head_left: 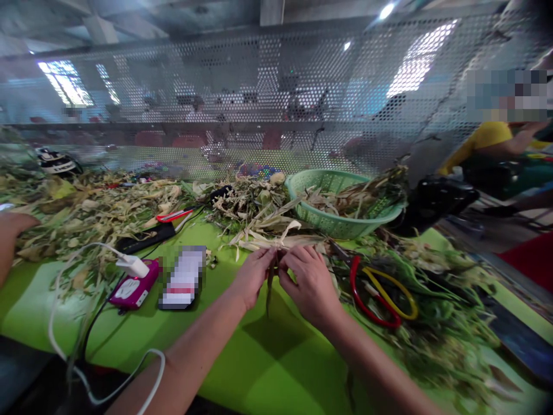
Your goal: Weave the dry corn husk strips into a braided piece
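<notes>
My left hand (256, 275) and my right hand (309, 282) meet over the green tabletop, fingers closed on a dry, pale brown leaf strip (270, 288). One end of it dangles below my fingers, and pale curled leaf pieces (287, 232) stick out just beyond them. To the right of my right hand lie scissors (384, 294) with one red and one yellow handle, resting on plant scraps. Behind my hands stands a light green perforated basket (345, 225) holding dry leaves. What exactly the fingertips pinch is partly hidden.
Left of me are a phone (184, 276), a magenta power box (136, 285) with a white plug (133, 265) and a white cable. Dried plant heaps (99, 213) cover the table's back. Another person's hand (15, 227) is at far left. A perforated metal screen (242, 86) rises behind.
</notes>
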`<state>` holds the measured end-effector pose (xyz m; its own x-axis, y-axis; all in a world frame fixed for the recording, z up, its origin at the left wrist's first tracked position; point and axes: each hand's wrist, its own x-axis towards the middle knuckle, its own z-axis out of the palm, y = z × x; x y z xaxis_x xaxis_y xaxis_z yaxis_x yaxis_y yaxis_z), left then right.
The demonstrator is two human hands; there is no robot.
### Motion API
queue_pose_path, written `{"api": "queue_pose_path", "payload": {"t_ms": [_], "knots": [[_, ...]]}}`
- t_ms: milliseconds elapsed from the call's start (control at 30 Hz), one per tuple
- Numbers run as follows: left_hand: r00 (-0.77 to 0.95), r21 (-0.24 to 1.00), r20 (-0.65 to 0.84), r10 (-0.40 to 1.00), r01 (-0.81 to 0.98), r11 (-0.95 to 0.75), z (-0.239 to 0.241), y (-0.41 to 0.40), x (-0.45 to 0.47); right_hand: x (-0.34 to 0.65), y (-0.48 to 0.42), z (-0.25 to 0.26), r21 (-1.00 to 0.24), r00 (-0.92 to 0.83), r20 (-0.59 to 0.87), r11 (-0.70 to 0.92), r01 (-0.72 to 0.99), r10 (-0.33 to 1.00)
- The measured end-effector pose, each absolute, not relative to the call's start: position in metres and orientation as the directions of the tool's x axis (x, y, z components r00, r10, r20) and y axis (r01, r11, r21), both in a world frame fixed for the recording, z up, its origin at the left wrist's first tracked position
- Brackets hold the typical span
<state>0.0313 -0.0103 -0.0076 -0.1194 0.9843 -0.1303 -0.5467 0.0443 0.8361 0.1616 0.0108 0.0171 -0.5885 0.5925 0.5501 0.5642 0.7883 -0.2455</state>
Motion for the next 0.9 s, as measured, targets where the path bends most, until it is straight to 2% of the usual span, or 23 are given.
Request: {"api": "queue_pose_path", "payload": {"t_ms": [367, 833, 900], "knots": [[-0.160, 0.774, -0.140, 0.977, -0.634, 0.006, -0.001, -0.014, 0.033, 0.152, -0.002, 0.010, -0.145, -0.662, 0.504, 0.810, 0.569, 0.555], [-0.182, 0.779, -0.186, 0.966, -0.626, 0.032, 0.002, -0.013, 0.029, 0.146, -0.010, 0.003, -0.175, -0.741, 0.465, 0.871, 0.459, 0.484], [-0.199, 0.797, -0.177, 0.964, -0.603, 0.022, 0.002, -0.012, 0.025, 0.149, -0.010, 0.007, -0.214, -0.746, 0.461, 0.876, 0.432, 0.481]]}}
